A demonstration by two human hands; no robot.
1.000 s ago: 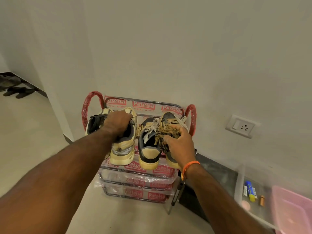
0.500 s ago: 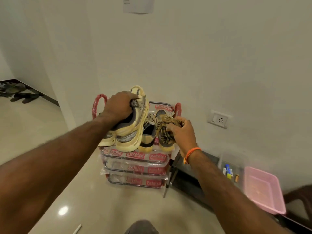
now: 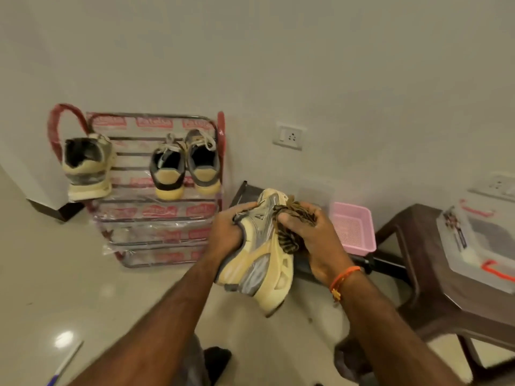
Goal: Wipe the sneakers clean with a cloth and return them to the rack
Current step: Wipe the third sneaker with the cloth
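My left hand [image 3: 227,234] grips a cream and grey sneaker [image 3: 257,260] by its collar, held in the air to the right of the rack. My right hand [image 3: 309,232] holds a bunched brown patterned cloth [image 3: 292,235] against the sneaker's side. The wire shoe rack [image 3: 156,215], wrapped in plastic with red labels, stands against the wall. Its top shelf carries the matching cream sneaker [image 3: 86,168] at the left and a dark pair with tan heels [image 3: 185,165] at the right.
A pink plastic basket [image 3: 352,227] sits on a low dark stand right of my hands. A brown table [image 3: 434,299] with a clear lidded box [image 3: 479,243] stands at the right. A wall socket [image 3: 289,136] is beside the rack. A pen [image 3: 65,363] lies on the floor.
My left hand lifted the cream sneaker off the rack and brought it down to the right. My right hand left the dark pair and brought the cloth against the sneaker.
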